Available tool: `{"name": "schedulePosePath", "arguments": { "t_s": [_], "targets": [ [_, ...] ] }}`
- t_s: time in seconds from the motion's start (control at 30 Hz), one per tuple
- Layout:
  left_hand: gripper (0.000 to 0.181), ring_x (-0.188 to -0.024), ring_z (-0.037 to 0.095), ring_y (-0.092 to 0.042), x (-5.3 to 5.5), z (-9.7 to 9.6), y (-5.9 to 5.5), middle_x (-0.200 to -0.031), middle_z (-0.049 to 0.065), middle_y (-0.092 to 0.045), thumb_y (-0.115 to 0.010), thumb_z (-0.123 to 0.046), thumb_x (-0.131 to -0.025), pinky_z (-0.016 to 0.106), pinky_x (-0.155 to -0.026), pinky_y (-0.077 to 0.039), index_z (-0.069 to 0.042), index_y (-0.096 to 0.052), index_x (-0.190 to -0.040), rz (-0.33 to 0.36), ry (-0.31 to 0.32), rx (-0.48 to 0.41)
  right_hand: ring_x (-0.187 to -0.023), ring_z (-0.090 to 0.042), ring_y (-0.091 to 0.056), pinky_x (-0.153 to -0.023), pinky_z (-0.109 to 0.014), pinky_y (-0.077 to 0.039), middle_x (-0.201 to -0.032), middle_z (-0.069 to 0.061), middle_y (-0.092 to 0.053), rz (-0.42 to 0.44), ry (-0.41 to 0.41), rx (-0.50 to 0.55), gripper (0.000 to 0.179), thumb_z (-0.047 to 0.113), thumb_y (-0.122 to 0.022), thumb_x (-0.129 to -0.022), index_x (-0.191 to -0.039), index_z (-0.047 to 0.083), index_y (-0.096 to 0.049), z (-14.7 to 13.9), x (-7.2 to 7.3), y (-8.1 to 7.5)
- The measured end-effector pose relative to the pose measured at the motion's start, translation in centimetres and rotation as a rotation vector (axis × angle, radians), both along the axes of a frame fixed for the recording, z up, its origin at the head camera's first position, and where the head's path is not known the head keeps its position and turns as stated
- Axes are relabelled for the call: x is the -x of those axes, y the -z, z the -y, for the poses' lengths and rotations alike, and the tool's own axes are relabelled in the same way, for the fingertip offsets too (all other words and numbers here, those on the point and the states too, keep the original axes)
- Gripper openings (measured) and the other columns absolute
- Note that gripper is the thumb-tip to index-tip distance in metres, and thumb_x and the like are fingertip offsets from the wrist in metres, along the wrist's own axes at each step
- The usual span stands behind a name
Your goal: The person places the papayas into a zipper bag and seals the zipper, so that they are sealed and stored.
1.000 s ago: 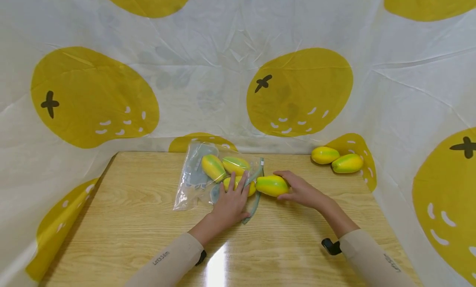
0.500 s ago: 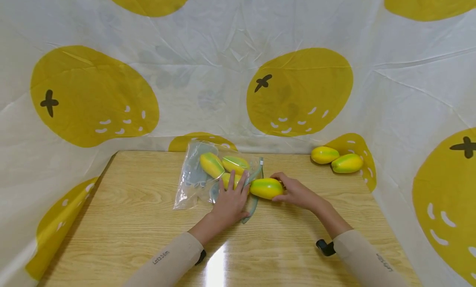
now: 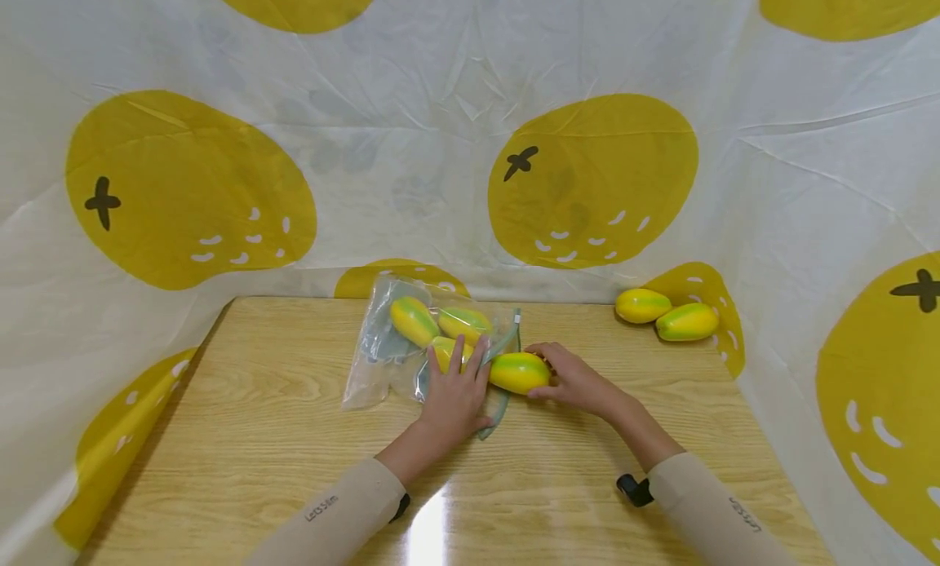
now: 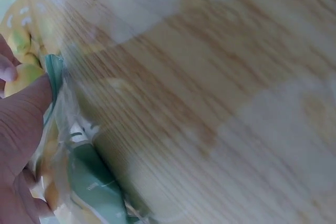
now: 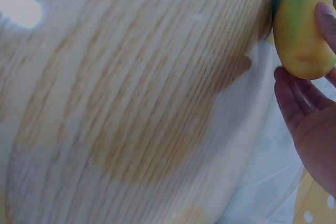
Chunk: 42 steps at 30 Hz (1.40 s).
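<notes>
Bag [image 3: 367, 386], one, clear plastic with green print, flat on the counter [image 3: 294, 460] left of the right hand; green strip [image 3: 496, 415] along its mouth, which faces right. Held fruit [image 3: 520, 374], one, yellow and green, lying on its side at that mouth across the strip's near edge; how much of it is inside cannot be told. Inner fruits [image 3: 414, 321], three, crowded toward the mouth, the nearest partly under the left hand. Loose fruits [image 3: 687, 322], two, touching, far right. Likely faults: held fruit jamming against the nearest inner fruit, for want of room just inside; strip snagging or folding under if the fruit is pushed in low; bag sliding left should the left hand ease its pressure; smooth fruit rolling off if let go too early. Left hand [image 3: 454, 396]: fingers spread and extended, resting on the bag above the nearest inner fruit; thumb beside the strip, grip on it uncertain. Right hand [image 3: 576, 378]: partly closed, pinching the held fruit's right end between thumb and fingers.
</notes>
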<state>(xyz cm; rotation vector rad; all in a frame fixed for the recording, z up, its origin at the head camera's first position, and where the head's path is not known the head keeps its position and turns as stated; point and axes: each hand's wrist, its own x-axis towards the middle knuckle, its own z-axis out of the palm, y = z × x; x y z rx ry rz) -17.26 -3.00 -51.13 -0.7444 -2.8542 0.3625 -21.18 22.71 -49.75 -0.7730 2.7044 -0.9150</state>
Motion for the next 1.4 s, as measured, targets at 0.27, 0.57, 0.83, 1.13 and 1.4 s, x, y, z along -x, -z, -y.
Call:
{"name": "schedulePosePath", "arguments": {
  "t_s": [0.27, 0.57, 0.83, 1.13, 1.4],
  "targets": [
    [0.107, -0.157, 0.044, -0.020, 0.1, 0.0, 0.0, -0.175, 0.010, -0.011, -0.067, -0.084, -0.075, 0.068, -0.120, -0.026, -0.016, -0.047, -0.155, 0.023, 0.014, -0.008, -0.115, -0.028, -0.062, -0.098, -0.048, -0.053, -0.137, -0.016, -0.061, 0.002, 0.013, -0.027, 0.074, 0.037, -0.080, -0.090, -0.147, 0.002, -0.049, -0.1, 0.1, 0.1],
    [0.108, -0.157, 0.046, -0.019, 0.5, 0.5, 0.3, -0.174, 0.012, -0.012, -0.069, -0.083, -0.075, 0.061, -0.123, -0.026, -0.013, -0.046, -0.154, 0.020, 0.056, -0.037, -0.096, -0.017, -0.058, -0.084, -0.033, -0.052, -0.132, -0.012, -0.065, 0.004, 0.031, -0.009, 0.070, 0.035, -0.081, -0.089, -0.144, 0.002, -0.052, 0.7, 0.4, 0.1],
    [0.105, -0.158, 0.043, -0.018, 0.5, 0.4, 0.5, -0.174, 0.011, -0.012, -0.068, -0.083, -0.075, 0.060, -0.125, -0.024, -0.015, -0.048, -0.154, 0.022, 0.059, -0.035, -0.092, -0.018, -0.062, -0.083, -0.031, -0.057, -0.131, -0.014, -0.064, 0.003, -0.056, 0.020, 0.066, 0.019, -0.079, -0.092, -0.148, 0.000, -0.049, 1.7, 0.5, 0.1],
    [0.105, -0.158, 0.044, -0.018, 0.6, 0.5, 0.9, -0.174, 0.012, -0.011, -0.067, -0.084, -0.076, 0.060, -0.124, -0.024, -0.016, -0.048, -0.154, 0.015, 0.075, -0.038, -0.105, -0.027, -0.065, -0.093, -0.043, -0.058, -0.134, -0.021, -0.058, 0.030, -0.059, 0.046, 0.061, 0.004, -0.072, -0.094, -0.150, -0.001, -0.046, 2.0, 0.4, 0.0],
    [0.104, -0.156, 0.045, -0.022, 0.5, 0.7, 0.8, -0.174, 0.013, -0.013, -0.067, -0.084, -0.075, 0.060, -0.124, -0.026, -0.016, -0.050, -0.153, -0.011, 0.098, -0.037, -0.109, -0.028, -0.067, -0.093, -0.038, -0.059, -0.139, -0.022, -0.060, 0.074, -0.051, 0.068, 0.057, 0.001, -0.070, -0.095, -0.147, -0.003, -0.047, 2.6, 0.7, 0.1]
  ]
}}
